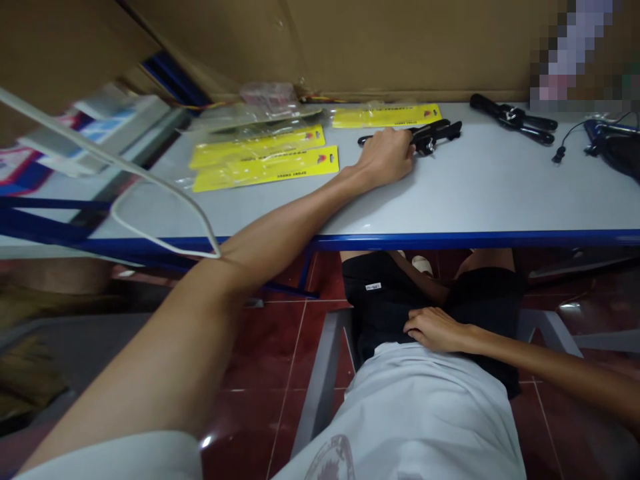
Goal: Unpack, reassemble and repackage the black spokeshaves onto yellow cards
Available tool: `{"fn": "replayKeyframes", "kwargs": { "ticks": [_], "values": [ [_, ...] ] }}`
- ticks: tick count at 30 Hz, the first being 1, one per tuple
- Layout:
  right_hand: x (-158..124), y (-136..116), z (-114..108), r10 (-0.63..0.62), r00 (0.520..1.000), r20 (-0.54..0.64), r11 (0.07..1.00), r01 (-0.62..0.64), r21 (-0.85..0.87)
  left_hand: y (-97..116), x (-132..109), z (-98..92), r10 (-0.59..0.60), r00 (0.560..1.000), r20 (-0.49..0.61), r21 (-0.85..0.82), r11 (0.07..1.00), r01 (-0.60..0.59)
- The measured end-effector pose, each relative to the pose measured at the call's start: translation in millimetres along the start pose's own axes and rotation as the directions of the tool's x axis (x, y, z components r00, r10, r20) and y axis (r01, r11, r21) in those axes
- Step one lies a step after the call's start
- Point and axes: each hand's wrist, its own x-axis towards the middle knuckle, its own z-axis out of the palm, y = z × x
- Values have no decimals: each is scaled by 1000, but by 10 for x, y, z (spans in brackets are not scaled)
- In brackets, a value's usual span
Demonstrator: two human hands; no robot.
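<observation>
My left hand (pixel 387 159) reaches across the table with its fingers closed around a long black thing with a metal fitting (pixel 429 141). One end of it pokes out on each side of the hand, and my fingers hide its middle. A similar pair of black pieces with metal fittings (pixel 513 119) lies farther right, apart from the hand. Left of the hand are yellow cards in clear plastic packs (pixel 270 168), and another yellow card (pixel 385 116) lies behind it. My right hand (pixel 435 329) rests on my lap, fingers loosely bent and holding nothing visible.
The white table (pixel 480 200) has a blue front edge. White and blue boxes (pixel 100 137) stand at the left, near a hanging white cable (pixel 165 190). Brown cardboard (pixel 400 47) walls off the back. A dark object with a thin cord (pixel 620 153) lies at the right edge.
</observation>
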Motion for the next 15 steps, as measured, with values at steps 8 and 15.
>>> {"fn": "replayKeyframes", "kwargs": {
  "ticks": [8, 15],
  "values": [
    [34, -62, 47, -139, 990, 17, 990, 138, 40, -29, 16, 28, 10, 1000, -12, 32, 999, -9],
    [100, 41, 57, -107, 993, 39, 994, 107, 15, -29, 22, 35, -11, 1000, 14, 14, 1000, 11]
  ]
}}
